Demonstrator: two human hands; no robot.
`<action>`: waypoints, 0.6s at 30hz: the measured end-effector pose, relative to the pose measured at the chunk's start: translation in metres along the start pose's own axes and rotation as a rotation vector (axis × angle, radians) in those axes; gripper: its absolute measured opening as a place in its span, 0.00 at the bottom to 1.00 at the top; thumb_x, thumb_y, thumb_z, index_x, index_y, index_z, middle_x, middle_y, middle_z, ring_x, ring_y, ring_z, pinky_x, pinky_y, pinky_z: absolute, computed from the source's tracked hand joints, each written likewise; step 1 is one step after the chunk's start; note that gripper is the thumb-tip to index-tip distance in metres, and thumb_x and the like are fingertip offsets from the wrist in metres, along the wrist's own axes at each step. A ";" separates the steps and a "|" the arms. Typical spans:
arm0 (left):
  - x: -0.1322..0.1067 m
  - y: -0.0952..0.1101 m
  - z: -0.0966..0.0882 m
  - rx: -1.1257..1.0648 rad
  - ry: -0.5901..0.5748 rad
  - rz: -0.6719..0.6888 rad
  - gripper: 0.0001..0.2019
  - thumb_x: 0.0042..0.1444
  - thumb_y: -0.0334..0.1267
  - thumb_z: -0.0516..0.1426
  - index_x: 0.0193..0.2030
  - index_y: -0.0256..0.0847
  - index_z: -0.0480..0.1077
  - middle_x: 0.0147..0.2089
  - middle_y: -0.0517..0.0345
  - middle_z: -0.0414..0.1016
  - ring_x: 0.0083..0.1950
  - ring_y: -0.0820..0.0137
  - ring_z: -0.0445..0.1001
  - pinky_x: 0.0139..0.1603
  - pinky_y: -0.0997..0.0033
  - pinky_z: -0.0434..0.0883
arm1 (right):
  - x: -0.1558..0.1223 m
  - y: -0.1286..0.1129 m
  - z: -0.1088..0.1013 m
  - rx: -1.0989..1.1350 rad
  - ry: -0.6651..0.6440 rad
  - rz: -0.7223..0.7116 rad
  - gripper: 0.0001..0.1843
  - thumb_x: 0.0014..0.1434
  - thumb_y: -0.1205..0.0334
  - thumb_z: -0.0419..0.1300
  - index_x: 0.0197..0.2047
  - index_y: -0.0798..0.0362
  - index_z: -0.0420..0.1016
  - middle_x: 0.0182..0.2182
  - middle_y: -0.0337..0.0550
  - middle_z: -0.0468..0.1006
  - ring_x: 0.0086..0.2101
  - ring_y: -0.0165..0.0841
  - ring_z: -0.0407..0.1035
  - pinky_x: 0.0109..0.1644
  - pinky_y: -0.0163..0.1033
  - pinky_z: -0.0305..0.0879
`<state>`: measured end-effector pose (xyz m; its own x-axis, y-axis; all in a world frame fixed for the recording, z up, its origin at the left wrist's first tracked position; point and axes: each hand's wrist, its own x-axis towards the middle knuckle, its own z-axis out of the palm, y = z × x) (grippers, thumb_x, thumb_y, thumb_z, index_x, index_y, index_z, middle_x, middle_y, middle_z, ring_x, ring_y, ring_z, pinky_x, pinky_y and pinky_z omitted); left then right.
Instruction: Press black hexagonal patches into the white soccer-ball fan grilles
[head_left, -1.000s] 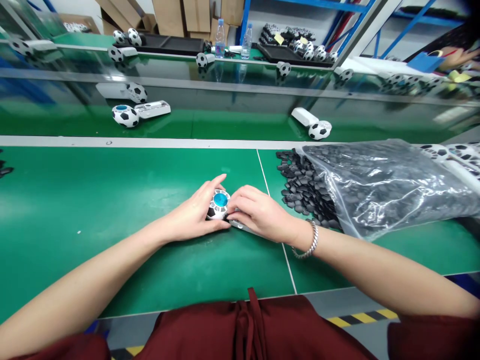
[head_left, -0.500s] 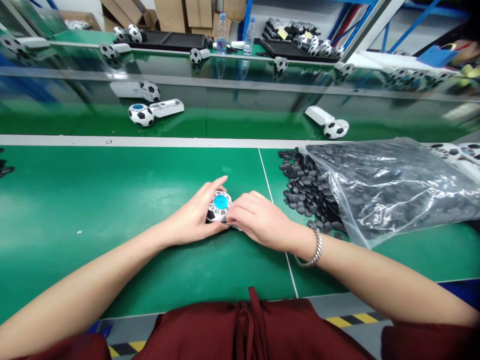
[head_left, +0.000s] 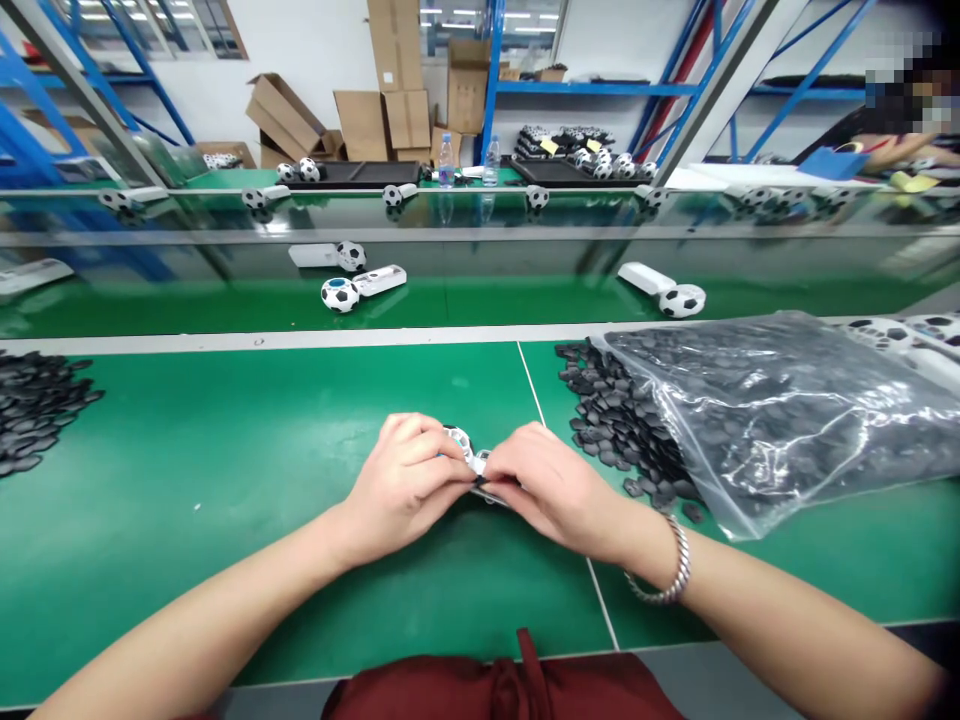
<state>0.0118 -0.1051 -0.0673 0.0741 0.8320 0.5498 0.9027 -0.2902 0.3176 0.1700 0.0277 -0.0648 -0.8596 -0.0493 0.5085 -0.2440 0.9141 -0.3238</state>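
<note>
My left hand (head_left: 415, 482) is closed around a white-and-black soccer-ball-patterned device (head_left: 459, 438), its fingers covering most of the round head. My right hand (head_left: 553, 488) pinches the device's white lower part from the other side. A small black piece (head_left: 478, 481) shows where the fingertips of both hands meet; which hand grips it I cannot tell. A thin pale edge juts out below the right fingertips. Just right of my right hand lies a heap of small black pieces (head_left: 622, 410), spilling from a clear plastic bag (head_left: 795, 420).
Another black heap (head_left: 37, 410) lies at the left. Beyond the pale bench strip (head_left: 360, 339), ball-headed devices with white handles (head_left: 341, 294) rest on a green conveyor belt (head_left: 510, 295). Water bottles (head_left: 446, 165) and black trays (head_left: 352, 175) stand behind. A person's arm shows at far right.
My view has tilted up and shifted left. The left fingers have come over the device's head, which was turned with its blue disc up. Both hands' fingertips now meet at a black piece.
</note>
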 end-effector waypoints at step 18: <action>-0.005 -0.014 0.015 -0.135 -0.152 -0.331 0.25 0.45 0.40 0.62 0.50 0.44 0.62 0.54 0.49 0.62 0.57 0.57 0.58 0.55 0.50 0.61 | -0.006 0.003 -0.002 0.158 0.148 0.256 0.05 0.58 0.67 0.55 0.34 0.53 0.72 0.30 0.41 0.75 0.33 0.29 0.69 0.38 0.36 0.66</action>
<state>0.0052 -0.0984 -0.0859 -0.1409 0.9486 0.2834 0.8252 -0.0456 0.5629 0.1755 0.0315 -0.0674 -0.8304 0.2436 0.5011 -0.1051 0.8148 -0.5702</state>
